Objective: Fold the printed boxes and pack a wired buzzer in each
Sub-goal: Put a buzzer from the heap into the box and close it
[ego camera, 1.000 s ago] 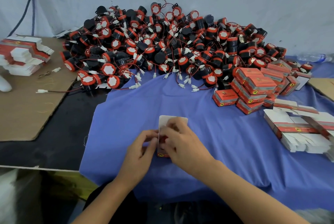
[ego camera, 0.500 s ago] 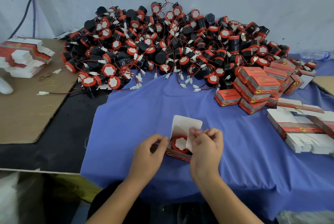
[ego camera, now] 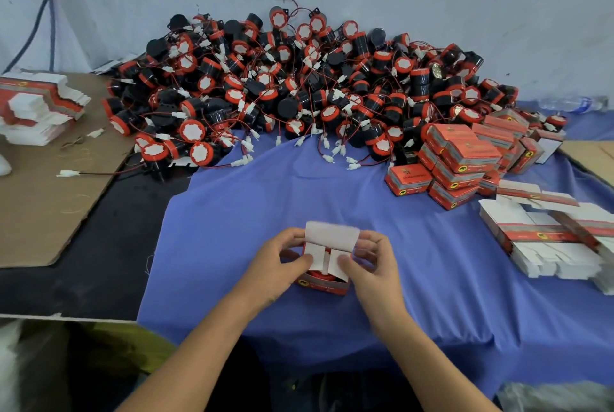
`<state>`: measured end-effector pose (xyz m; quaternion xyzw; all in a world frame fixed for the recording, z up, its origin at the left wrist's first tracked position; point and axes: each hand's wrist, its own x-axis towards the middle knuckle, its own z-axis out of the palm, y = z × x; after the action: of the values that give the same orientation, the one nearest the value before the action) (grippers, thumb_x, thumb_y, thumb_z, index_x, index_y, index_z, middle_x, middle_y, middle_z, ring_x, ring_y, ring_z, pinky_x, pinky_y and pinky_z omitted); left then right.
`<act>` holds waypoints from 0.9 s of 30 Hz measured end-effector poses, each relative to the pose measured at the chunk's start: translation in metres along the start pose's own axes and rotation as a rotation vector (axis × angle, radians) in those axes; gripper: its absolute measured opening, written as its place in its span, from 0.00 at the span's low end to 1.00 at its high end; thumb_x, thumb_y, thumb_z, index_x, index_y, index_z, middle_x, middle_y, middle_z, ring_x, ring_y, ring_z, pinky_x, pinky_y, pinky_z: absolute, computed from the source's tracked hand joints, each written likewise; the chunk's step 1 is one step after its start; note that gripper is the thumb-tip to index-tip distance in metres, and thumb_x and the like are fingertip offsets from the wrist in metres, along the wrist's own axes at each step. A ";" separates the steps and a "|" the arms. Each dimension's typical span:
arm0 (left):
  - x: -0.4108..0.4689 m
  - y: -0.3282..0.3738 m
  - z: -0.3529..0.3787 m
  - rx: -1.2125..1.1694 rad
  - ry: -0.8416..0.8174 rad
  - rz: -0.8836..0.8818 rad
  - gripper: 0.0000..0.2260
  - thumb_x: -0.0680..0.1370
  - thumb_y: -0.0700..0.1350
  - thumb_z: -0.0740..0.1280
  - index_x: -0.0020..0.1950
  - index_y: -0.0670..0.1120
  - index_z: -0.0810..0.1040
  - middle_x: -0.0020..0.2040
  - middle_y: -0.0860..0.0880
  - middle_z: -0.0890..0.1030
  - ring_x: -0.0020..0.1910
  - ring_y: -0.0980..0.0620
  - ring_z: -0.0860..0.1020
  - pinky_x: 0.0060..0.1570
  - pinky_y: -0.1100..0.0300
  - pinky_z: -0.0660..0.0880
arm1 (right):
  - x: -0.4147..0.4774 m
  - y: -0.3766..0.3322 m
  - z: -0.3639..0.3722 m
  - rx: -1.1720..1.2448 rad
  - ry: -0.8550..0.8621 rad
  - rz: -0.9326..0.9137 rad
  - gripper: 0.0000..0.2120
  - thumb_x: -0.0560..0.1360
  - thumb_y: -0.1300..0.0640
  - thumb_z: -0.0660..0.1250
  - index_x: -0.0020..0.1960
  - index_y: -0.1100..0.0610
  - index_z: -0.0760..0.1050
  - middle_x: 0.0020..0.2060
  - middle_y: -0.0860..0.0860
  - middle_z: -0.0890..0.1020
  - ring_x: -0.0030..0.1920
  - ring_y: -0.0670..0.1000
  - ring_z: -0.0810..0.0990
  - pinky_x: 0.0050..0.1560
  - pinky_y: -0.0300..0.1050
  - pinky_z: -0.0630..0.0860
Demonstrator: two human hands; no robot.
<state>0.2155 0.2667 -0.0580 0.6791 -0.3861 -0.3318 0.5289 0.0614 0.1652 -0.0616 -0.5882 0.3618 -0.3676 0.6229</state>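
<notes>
Lower centre, the box (ego camera: pixel 324 284) is gripped by the left hand (ego camera: pixel 277 267) and right hand (ego camera: pixel 373 267); its lid flap (ego camera: pixel 332 233) is seen upright just above both, equally near

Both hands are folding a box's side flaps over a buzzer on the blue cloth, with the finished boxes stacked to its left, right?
Not quite: the head view shows the finished boxes stacked to its right, not left. Otherwise yes: the left hand and right hand are folding the side flaps of the box over a buzzer on the blue cloth.
</notes>
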 end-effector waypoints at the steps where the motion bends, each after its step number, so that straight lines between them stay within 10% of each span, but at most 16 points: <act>1: 0.000 -0.001 -0.001 0.019 0.009 0.019 0.12 0.80 0.38 0.69 0.56 0.56 0.81 0.54 0.60 0.84 0.49 0.54 0.82 0.49 0.62 0.80 | -0.001 0.003 -0.002 -0.062 -0.040 -0.041 0.17 0.77 0.70 0.69 0.57 0.50 0.76 0.52 0.53 0.81 0.49 0.49 0.84 0.43 0.42 0.81; 6: -0.012 -0.018 -0.006 0.234 0.016 0.196 0.12 0.80 0.41 0.69 0.58 0.58 0.78 0.59 0.59 0.81 0.56 0.55 0.80 0.57 0.55 0.78 | -0.005 0.011 -0.012 -0.320 -0.153 -0.215 0.17 0.78 0.70 0.65 0.55 0.49 0.80 0.56 0.46 0.83 0.54 0.52 0.83 0.52 0.56 0.82; 12: -0.027 -0.030 -0.015 0.391 -0.016 0.321 0.24 0.75 0.56 0.66 0.70 0.51 0.75 0.76 0.59 0.67 0.75 0.59 0.65 0.68 0.64 0.70 | -0.014 0.013 -0.021 -0.369 -0.392 -0.269 0.20 0.73 0.52 0.64 0.65 0.48 0.75 0.71 0.39 0.73 0.71 0.48 0.73 0.63 0.46 0.76; 27: -0.027 -0.042 -0.009 0.596 0.110 0.500 0.17 0.83 0.58 0.61 0.72 0.62 0.74 0.71 0.58 0.73 0.67 0.59 0.71 0.69 0.66 0.66 | -0.008 0.023 -0.016 -0.384 -0.320 -0.481 0.18 0.78 0.61 0.72 0.64 0.45 0.82 0.67 0.43 0.79 0.71 0.45 0.74 0.68 0.41 0.73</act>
<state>0.2175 0.3011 -0.0960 0.7046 -0.5900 -0.0292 0.3931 0.0437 0.1657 -0.0853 -0.8133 0.1730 -0.3323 0.4452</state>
